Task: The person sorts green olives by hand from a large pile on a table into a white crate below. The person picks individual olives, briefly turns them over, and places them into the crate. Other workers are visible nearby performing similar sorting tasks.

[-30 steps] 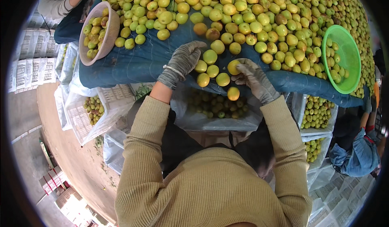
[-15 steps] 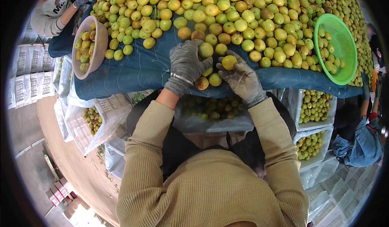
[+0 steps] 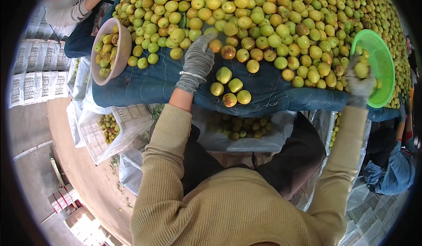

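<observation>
Yellow-green jujubes (image 3: 263, 43), some blushed brown, are heaped over the dark blue cloth (image 3: 162, 85) in front of me. My left hand (image 3: 198, 63), in a grey knit glove with a pale band at the wrist, reaches to the near edge of the heap. Its fingers stretch against the fruit, their tips partly hidden. At the far right, my gloved right hand (image 3: 360, 81) holds a jujube (image 3: 361, 70) at the near left rim of a green plastic basket (image 3: 384, 57). Several loose jujubes (image 3: 235, 85) lie on the cloth between my hands.
A pale pink basket (image 3: 124, 54) of fruit stands at the left. Under the cloth's edge sits a plastic-lined crate (image 3: 237, 145) with fruit; another white crate (image 3: 118, 127) is at the lower left. Co-workers are at the upper left (image 3: 72, 8) and right (image 3: 391, 167).
My right hand has moved from the middle to the green basket with a jujube. My left hand has let go of the fruit beside it and reached farther into the heap.
</observation>
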### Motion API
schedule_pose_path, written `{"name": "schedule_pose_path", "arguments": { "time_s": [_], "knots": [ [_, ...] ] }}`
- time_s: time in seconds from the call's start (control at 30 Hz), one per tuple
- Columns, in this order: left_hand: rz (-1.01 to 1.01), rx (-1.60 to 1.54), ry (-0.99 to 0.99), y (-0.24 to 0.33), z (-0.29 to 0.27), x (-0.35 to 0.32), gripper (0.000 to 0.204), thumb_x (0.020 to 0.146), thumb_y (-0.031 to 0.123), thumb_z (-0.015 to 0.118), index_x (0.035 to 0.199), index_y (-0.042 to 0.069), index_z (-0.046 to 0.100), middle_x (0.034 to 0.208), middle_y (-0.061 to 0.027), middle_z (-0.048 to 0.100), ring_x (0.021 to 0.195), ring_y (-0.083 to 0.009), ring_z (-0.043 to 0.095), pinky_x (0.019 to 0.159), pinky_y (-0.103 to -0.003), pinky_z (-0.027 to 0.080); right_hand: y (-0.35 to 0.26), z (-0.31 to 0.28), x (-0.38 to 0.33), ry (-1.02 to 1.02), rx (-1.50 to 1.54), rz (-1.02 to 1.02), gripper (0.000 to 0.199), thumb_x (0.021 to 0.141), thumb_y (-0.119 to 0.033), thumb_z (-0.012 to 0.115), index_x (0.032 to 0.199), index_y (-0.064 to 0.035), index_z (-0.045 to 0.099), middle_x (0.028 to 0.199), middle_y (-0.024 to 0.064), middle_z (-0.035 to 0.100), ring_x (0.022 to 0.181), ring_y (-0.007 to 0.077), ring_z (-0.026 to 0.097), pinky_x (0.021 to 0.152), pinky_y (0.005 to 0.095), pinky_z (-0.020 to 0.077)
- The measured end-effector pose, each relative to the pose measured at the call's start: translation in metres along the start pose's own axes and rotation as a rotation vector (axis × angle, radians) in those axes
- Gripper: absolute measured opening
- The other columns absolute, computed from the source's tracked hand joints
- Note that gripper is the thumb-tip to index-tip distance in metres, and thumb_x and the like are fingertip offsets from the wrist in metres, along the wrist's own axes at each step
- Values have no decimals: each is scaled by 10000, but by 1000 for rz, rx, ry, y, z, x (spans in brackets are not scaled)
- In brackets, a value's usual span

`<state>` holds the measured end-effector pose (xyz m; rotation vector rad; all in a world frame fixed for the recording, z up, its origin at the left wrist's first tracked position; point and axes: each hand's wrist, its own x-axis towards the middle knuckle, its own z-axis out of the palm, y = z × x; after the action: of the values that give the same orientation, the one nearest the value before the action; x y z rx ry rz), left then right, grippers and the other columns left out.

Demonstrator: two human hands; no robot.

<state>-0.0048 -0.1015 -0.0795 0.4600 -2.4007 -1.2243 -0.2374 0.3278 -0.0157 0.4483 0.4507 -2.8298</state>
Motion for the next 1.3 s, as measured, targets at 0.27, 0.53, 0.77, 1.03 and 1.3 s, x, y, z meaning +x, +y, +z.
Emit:
{"name": "schedule_pose_path", "arguments": {
  "time_s": [0.27, 0.53, 0.77, 1.03, 1.3],
  "knots": [
    [62, 405, -176, 20, 4, -1, 584, 691, 9, 699, 1249, 99, 553, 1227, -141, 561, 1156, -324, 521, 1029, -382, 403, -24, -5, -4, -110, 67, -125, 529, 958, -330, 458, 1291, 66, 351, 1355, 278, 428, 1248, 419, 447, 1058, 523, 393],
    [-281, -99, -450, 12, -10, 5, 560, 746, -66, 588, 1284, 74, 520, 1103, -164, 644, 990, -270, 637, 874, -331, 507, 180, -13, -97, -311, -1175, 185, 432, 957, -225, 536, 1345, -50, 458, 1305, 122, 530, 1149, 236, 538, 972, 319, 440],
    [-134, -393, -350, 0, 13, 18, 562, 771, -107, 408, 1308, 17, 516, 1259, -100, 573, 1191, -179, 514, 1018, -283, 388, 225, -27, -85, -724, -1828, -210, 491, 892, -65, 505, 1373, -30, 413, 1368, 186, 471, 1293, 303, 437, 1077, 345, 349],
    [-211, -326, -420, 21, 14, 10, 529, 799, -38, 421, 1304, 68, 538, 1263, -122, 578, 1148, -196, 535, 997, -269, 399, 235, -25, -80, -763, -2030, -68, 635, 849, -84, 585, 1434, -75, 337, 1384, 163, 451, 1306, 274, 412, 1092, 348, 324],
    [-6, -512, -648, 34, 16, -24, 471, 929, 169, 518, 1370, 19, 443, 1337, -115, 523, 1259, -216, 459, 1076, -337, 342, 220, -30, -99, -734, -1669, 202, 634, 886, -149, 609, 1431, -23, 313, 1388, 176, 448, 1299, 270, 423, 1084, 347, 338]
  ]
}}
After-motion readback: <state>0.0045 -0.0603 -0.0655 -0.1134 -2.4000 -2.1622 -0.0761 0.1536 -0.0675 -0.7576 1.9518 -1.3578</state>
